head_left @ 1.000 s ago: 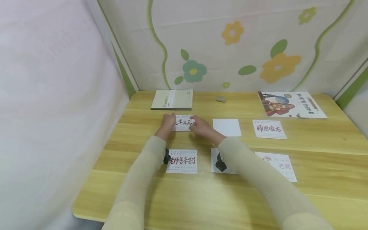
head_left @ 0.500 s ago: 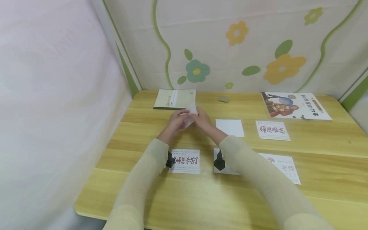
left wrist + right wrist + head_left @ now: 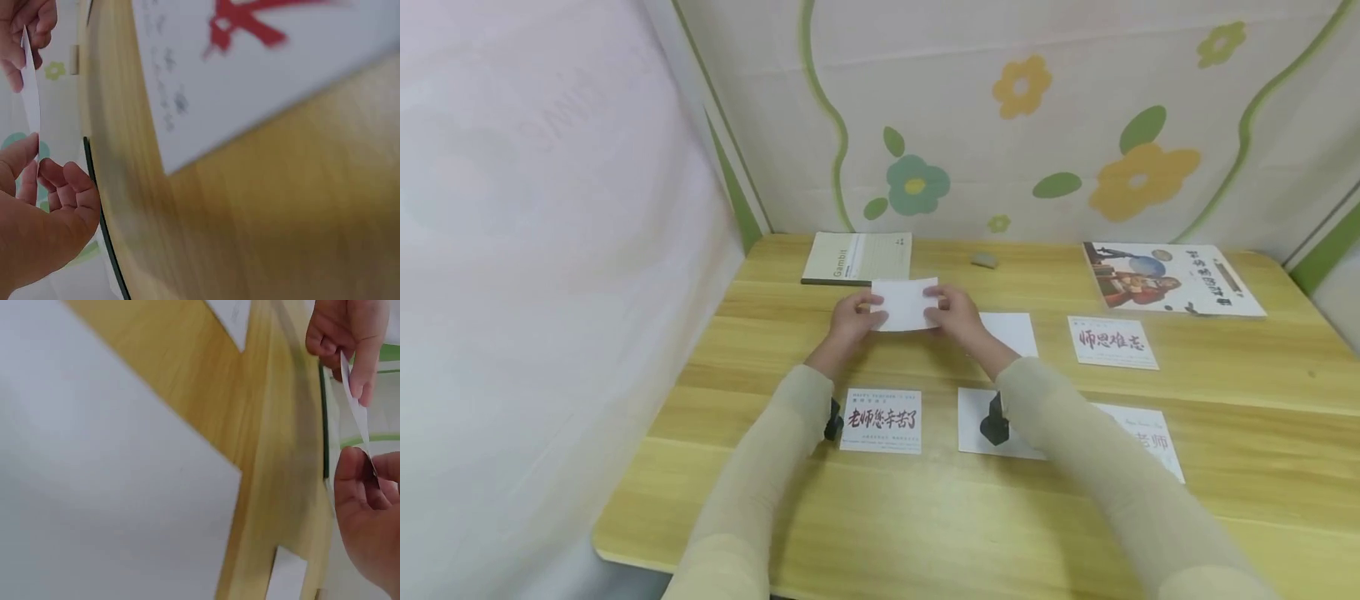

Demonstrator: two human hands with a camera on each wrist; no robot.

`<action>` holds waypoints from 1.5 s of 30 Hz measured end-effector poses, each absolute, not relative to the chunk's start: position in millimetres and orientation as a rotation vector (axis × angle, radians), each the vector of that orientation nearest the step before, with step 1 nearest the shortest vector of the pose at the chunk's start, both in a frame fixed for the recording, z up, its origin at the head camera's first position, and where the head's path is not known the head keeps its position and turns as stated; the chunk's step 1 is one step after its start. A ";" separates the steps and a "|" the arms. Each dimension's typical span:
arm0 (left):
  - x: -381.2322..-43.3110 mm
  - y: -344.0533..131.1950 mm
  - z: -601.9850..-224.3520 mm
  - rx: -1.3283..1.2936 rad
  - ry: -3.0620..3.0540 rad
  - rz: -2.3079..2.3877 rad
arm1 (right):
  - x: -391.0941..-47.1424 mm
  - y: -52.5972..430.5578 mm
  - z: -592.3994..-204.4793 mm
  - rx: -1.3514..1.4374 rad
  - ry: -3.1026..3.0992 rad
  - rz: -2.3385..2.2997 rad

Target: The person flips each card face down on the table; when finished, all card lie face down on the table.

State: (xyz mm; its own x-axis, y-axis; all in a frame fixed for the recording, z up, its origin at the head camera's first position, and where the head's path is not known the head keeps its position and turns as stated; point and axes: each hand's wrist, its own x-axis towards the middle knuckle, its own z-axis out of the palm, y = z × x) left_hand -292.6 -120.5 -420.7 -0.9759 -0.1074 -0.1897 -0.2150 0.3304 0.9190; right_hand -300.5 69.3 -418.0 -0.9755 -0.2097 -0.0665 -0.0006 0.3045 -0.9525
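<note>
Between both hands a white card (image 3: pixel 904 304) is held up above the table, its blank side towards the head camera. The left hand (image 3: pixel 852 318) pinches its left edge between thumb and fingers; in the left wrist view the card (image 3: pixel 30 94) appears almost edge-on. At the opposite edge the right hand (image 3: pixel 957 315) pinches the card in the same way, also visible in the right wrist view (image 3: pixel 375 512). Below the left forearm lies a card with red Chinese writing (image 3: pixel 882 421). A blank white card (image 3: pixel 1011 332) lies partly behind the right hand.
A notebook (image 3: pixel 857 257) lies at the back left, a small grey block (image 3: pixel 983 260) beside it. An illustrated book (image 3: pixel 1176 279) is at the back right. Further cards, one red-lettered (image 3: pixel 1112 342) and one partly covered (image 3: pixel 1161 442), lie on the wooden table (image 3: pixel 880 521).
Both hands have lifted the card off the table and turned it over. Its red writing showed before; now a blank side faces the head camera.
</note>
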 end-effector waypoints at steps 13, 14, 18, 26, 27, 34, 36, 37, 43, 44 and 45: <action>-294.8 -113.9 -427.8 -0.227 2.762 1.240 | -304.7 67.5 -441.6 -0.348 2.683 -1.187; -295.3 -113.3 -427.8 -0.219 2.778 1.210 | -304.7 67.3 -441.0 -0.347 2.683 -1.172; -297.3 -111.5 -427.8 -0.197 2.820 1.134 | -305.6 67.1 -439.5 -0.379 2.707 -1.129; -301.0 -112.4 -428.2 -0.237 2.800 1.131 | -307.2 67.3 -436.5 -0.388 2.764 -1.022; -301.4 -113.4 -428.0 -0.225 2.798 1.123 | -307.3 67.5 -436.1 -0.397 2.769 -1.016; -289.8 -133.6 -399.3 -0.130 2.628 1.054 | -299.8 73.8 -414.7 -0.453 2.737 -1.065; -275.5 -138.9 -384.5 -0.124 2.553 0.978 | -290.6 75.3 -405.1 -0.457 2.706 -1.061; -266.5 -140.1 -378.4 -0.125 2.523 0.928 | -283.6 75.5 -401.2 -0.463 2.676 -1.060; -210.2 -133.5 -371.5 -0.079 2.432 0.733 | -219.7 64.5 -399.8 -0.511 2.481 -0.904; -203.8 -131.8 -373.9 -0.071 2.432 0.735 | -209.3 61.8 -400.8 -0.538 2.472 -0.854; -198.6 -130.3 -376.5 -0.069 2.433 0.745 | -199.9 59.4 -401.6 -0.563 2.463 -0.816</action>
State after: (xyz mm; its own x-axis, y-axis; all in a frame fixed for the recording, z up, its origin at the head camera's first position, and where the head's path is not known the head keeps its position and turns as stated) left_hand -198.6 -130.3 -376.5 -0.8260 0.1175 -0.5513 -0.2115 0.8420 0.4962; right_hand -199.9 59.4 -401.6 -0.7993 -0.5144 -0.3107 -0.2270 0.7372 -0.6364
